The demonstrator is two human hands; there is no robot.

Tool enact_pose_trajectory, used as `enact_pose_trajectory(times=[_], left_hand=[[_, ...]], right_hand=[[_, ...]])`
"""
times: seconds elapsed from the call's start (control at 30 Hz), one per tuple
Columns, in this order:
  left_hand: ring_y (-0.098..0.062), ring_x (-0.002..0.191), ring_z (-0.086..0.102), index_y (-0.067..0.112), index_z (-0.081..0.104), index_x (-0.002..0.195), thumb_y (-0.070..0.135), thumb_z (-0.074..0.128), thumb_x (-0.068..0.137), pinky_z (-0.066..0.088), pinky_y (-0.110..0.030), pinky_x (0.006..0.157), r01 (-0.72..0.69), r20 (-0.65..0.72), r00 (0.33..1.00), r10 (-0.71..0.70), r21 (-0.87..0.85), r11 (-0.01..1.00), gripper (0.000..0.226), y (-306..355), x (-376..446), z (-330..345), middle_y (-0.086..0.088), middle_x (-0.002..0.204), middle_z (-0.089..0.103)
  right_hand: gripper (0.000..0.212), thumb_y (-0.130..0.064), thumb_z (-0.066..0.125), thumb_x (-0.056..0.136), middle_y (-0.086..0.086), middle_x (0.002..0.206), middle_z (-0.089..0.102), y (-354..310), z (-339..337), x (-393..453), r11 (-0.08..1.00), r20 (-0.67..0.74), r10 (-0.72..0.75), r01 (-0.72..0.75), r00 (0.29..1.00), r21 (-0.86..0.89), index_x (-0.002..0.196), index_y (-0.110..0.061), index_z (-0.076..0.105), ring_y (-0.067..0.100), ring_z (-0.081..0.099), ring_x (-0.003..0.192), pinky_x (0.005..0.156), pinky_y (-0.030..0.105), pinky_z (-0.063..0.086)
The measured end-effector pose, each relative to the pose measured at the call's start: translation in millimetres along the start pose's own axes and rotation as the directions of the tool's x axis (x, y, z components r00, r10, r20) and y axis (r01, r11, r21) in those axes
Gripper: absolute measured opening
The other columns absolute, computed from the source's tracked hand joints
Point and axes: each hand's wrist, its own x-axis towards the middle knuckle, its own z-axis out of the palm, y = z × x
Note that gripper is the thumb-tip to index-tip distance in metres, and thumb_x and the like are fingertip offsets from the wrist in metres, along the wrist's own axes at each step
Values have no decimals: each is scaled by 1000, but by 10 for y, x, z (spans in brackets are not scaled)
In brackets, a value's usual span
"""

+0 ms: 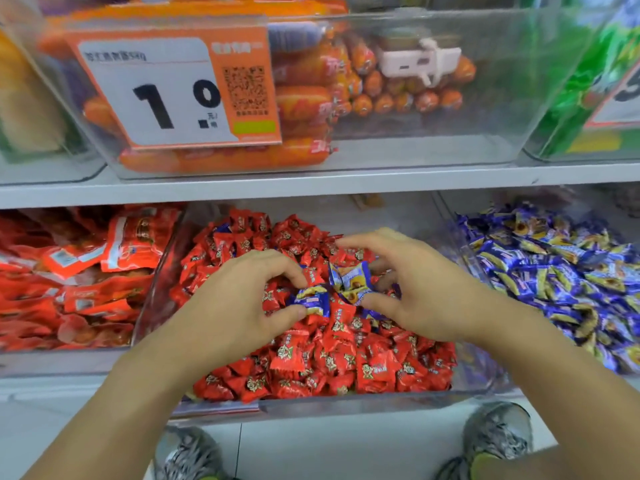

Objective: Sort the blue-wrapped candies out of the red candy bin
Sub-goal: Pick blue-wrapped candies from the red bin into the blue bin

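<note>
Both hands work over the middle of the red candy bin point(478, 386), a clear tub heaped with red candies point(325, 362) on the lower shelf point(52, 386). The left hand point(239, 299) pinches one blue candy point(313, 301) between thumb and curled forefinger, right at the surface of the heap. The right hand point(415, 289) has its fingers curled round a small clutch of blue candies point(349, 280), thumb underneath, forefinger arched above; how many it holds cannot be told, as the wrappers overlap.

The step in hand looks like gathering the strays before carrying them off. To do it well, the left hand should lift its piece straight up by the twisted wrapper end, so no red one clings and comes along. The right hand is already loaded, so it is wiser not to cram more in: slippery foil slides out of a loose fist and drops back among the red.

The blue candy bin point(561, 271) stands just beside on the right, so the right hand has the short trip; passing the left hand's piece across first would save a reach. More blue may lie under the right palm, where a purple edge shows, so the heap wants a gentle stir afterwards.
</note>
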Motion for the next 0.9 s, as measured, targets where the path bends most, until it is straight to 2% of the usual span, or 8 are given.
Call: enact_pose_trajectory(times=[0.07,0.2,0.3,0.43,0.5,0.57,0.73,0.9], left_hand=[[10,105,55,39,61,99,41,83,71,37,-5,91,11,14,1000,-10,-31,999,35,40,3,10,28,107,63],[9,102,55,41,57,118,45,85,68,38,-12,94,5,78,997,-3,-28,1000,57,126,31,53,28,102,63],[5,95,57,38,66,116,39,81,75,44,-24,93,-17,78,997,14,37,999,44,162,64,57,26,101,64],[3,83,60,35,71,106,26,76,81,42,-8,79,7,-1,1000,-7,40,999,27,162,57,29,25,90,65],[3,82,62,36,69,105,24,74,83,42,-7,76,29,-54,998,-29,-1,1000,26,147,58,9,28,90,66],[-2,82,65,40,64,109,27,70,87,47,-17,77,48,-90,995,-51,-43,998,26,124,63,-10,29,95,67],[-14,73,65,41,59,105,28,63,90,52,-36,76,122,-153,977,-149,-179,976,20,66,72,-15,16,88,69],[-13,69,73,30,62,110,15,62,94,52,-28,66,221,45,972,-229,-484,847,22,194,76,-76,3,82,76]], right_hand=[[63,-18,81,80,-16,122,47,20,-25,6,999,-19,24,-24,1000,30,132,-40,52,3,61,89,83,24,54],[47,-14,82,77,-18,111,56,23,-23,15,998,25,29,-30,999,56,115,-35,64,6,62,84,73,27,57],[34,-22,74,85,-14,109,68,55,-40,3,997,32,74,-75,997,25,112,-41,65,4,66,85,76,32,58],[28,-23,68,91,-1,103,75,80,-94,-21,994,63,95,-98,993,50,106,-47,64,13,72,75,74,36,58],[28,-16,70,90,-11,110,71,30,-127,-38,981,33,77,-82,996,178,104,-40,67,8,71,76,68,40,60],[31,-12,73,87,-21,118,64,-21,-159,-55,957,-6,62,-58,998,285,105,-36,67,7,70,78,66,40,61],[49,-18,83,77,-17,123,54,-29,-165,-78,965,-8,63,-59,998,257,114,-40,60,4,69,83,71,32,60],[31,-16,80,81,-12,102,63,-55,-160,-87,948,20,103,-104,994,301,105,-31,68,6,71,70,65,44,61]])
